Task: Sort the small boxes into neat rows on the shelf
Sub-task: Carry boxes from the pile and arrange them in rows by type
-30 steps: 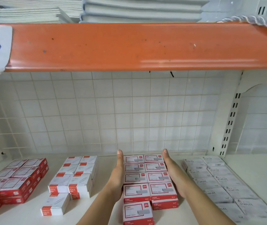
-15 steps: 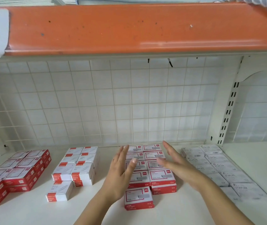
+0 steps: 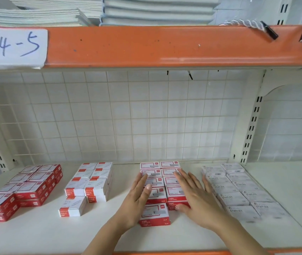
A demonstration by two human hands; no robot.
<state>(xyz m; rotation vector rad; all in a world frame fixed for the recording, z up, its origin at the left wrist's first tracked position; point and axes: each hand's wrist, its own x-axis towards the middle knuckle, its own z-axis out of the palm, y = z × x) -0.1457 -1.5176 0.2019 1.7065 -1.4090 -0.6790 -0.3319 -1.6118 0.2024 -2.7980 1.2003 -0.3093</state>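
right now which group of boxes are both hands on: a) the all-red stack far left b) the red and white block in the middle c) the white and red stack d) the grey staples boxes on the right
b: the left hand and right hand lie flat with straight fingers on the middle block, between the white stack and the grey boxes.

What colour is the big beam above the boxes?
Orange, with small dark specks; the beam shows clearly in the head view.

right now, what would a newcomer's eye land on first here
The orange shelf beam across the top, with its handwritten "04-5" label at the left. Below, the left hand and right hand lie flat on the middle block of red-and-white boxes.
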